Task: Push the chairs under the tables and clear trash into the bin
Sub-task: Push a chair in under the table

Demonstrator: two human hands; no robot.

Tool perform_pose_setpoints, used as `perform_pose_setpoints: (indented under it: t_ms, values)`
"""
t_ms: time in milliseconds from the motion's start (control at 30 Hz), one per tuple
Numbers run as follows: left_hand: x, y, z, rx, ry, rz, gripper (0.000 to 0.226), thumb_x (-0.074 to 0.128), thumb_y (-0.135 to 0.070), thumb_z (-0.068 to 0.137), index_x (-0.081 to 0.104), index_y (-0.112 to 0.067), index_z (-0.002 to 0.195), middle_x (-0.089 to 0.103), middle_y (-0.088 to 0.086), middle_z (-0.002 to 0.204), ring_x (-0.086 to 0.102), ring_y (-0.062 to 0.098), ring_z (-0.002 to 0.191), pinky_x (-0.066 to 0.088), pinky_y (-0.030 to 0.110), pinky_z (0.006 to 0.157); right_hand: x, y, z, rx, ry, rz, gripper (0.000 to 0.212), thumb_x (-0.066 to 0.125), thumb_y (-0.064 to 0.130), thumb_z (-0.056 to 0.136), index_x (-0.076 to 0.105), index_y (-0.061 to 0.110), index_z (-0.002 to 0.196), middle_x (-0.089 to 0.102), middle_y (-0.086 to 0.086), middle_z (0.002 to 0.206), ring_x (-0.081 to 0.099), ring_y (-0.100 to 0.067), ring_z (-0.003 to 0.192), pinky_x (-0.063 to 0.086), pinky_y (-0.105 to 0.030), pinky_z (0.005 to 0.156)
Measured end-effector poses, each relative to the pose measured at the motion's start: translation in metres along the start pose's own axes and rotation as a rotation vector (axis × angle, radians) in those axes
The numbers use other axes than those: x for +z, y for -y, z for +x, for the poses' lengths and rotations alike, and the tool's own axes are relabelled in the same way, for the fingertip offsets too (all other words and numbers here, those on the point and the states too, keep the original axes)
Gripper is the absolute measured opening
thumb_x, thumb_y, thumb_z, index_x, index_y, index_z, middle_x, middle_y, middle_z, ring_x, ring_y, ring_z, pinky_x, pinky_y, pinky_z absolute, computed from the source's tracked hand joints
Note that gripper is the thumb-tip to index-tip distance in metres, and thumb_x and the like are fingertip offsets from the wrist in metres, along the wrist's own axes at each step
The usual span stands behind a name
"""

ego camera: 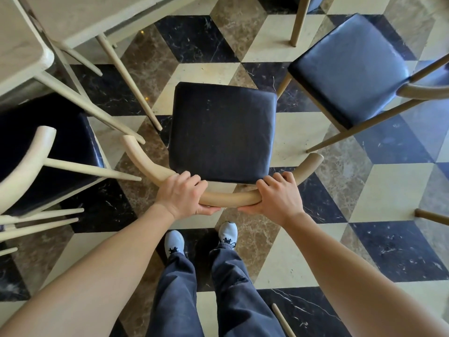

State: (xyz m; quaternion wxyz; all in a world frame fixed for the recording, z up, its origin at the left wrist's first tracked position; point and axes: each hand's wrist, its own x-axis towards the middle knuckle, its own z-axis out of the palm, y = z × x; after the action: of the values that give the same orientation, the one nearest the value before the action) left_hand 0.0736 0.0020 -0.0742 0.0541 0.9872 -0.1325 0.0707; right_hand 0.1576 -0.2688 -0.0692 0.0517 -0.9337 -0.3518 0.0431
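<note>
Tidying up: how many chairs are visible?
3: the center chair, held by left hand and right hand; the left chair by the table; the right chair. Edge legs suggest more.

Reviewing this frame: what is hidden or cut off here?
Head view only.
Held chair: legs hidden beneath its own seat.
Table: top cut off by the upper left edge, so its contents are unseen.
Left hand and right hand: palms hidden against the backrest.
Right chair: backrest cut by the right edge.
Bin: outside the frame.
</note>
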Motion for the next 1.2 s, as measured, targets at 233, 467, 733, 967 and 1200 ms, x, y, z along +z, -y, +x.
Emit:
perform_pose_setpoints:
  t_ms: [233,467,733,967,1200]
  values:
    - [0.003,0.020,0.020,-0.011,0.024,0.000,0.075,0.039,-0.084,0.083,0.060,-0.013,0.071,0.056,0.004,0.066,0.051,0.024,0.059,0.042,0.031,0.049,-0.003,-0.006,0.028,-0.010,-0.009,0.005,0.083,0.037,0.096,0.071,0.059,0.016,0.069,0.058,0.002,0.065,0.055,-0.026,0.065,0.037,-0.041,0.083]
    - [0.004,0.041,0.050,-0.014,-0.006,0.015,0.072,0.044,-0.083,0.082,0.051,-0.014,0.065,0.049,0.002,0.060,0.047,0.024,0.056,0.037,0.032,0.048,-0.008,-0.021,0.068,-0.033,0.047,-0.052,0.083,0.035,0.096,0.071,0.059,0.016,0.071,0.058,0.002,0.067,0.053,-0.026,0.064,0.035,-0.041,0.081]
    - [-0.002,0.091,0.091,-0.020,0.070,-0.012,0.076,0.032,-0.084,0.083,0.053,-0.014,0.067,0.054,0.003,0.063,0.049,0.023,0.057,0.041,0.033,0.052,-0.025,-0.022,0.131,-0.015,0.199,-0.055,0.098,0.006,0.098,0.071,0.063,0.019,0.081,0.065,0.003,0.080,0.058,-0.024,0.075,0.034,-0.041,0.087]
    - [-0.003,0.122,0.117,-0.165,0.045,-0.028,0.081,0.023,-0.085,0.085,0.055,-0.013,0.067,0.055,0.002,0.062,0.052,0.023,0.058,0.046,0.037,0.052,-0.027,-0.028,0.190,-0.087,0.133,-0.071,0.083,0.024,0.094,0.074,0.061,0.019,0.077,0.063,0.002,0.073,0.058,-0.026,0.069,0.040,-0.045,0.083]
    - [-0.002,0.122,0.145,-0.286,0.111,0.014,0.073,0.035,-0.084,0.080,0.053,-0.014,0.070,0.056,0.003,0.067,0.053,0.024,0.063,0.045,0.037,0.056,-0.029,-0.062,0.236,-0.206,0.117,-0.067,0.079,0.038,0.095,0.071,0.057,0.019,0.076,0.059,0.003,0.070,0.056,-0.026,0.066,0.042,-0.046,0.080]
